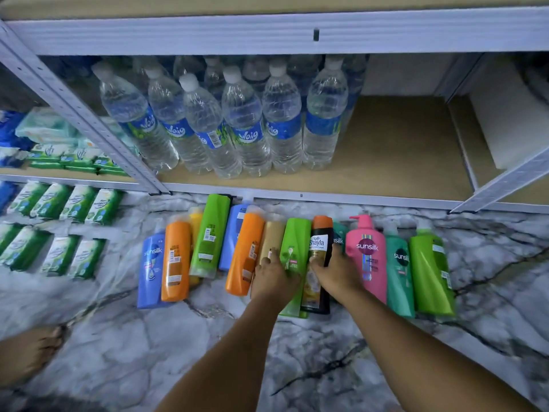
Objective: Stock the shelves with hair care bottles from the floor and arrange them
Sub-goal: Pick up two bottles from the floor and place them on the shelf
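Several hair care bottles lie in a row on the marble floor (178, 352) below the bottom shelf (395, 162). My left hand (274, 278) rests on a beige bottle (271, 236) and a green bottle (295, 242), its fingers spread over them. My right hand (335, 270) grips a black Safi Shayla bottle (319, 248), fingers curled round its sides. To the right lie a pink Sunsilk pump bottle (367, 251), a teal bottle (399, 272) and a bright green bottle (430, 272). To the left lie orange bottles (245, 251), blue bottles (151, 269) and another green bottle (211, 233).
Water bottles (243, 126) fill the left and middle of the bottom shelf; its right part shows bare board. Green packets (65, 230) lie on the floor at the left and on the neighbouring shelf. A bare foot (29, 349) stands at the lower left.
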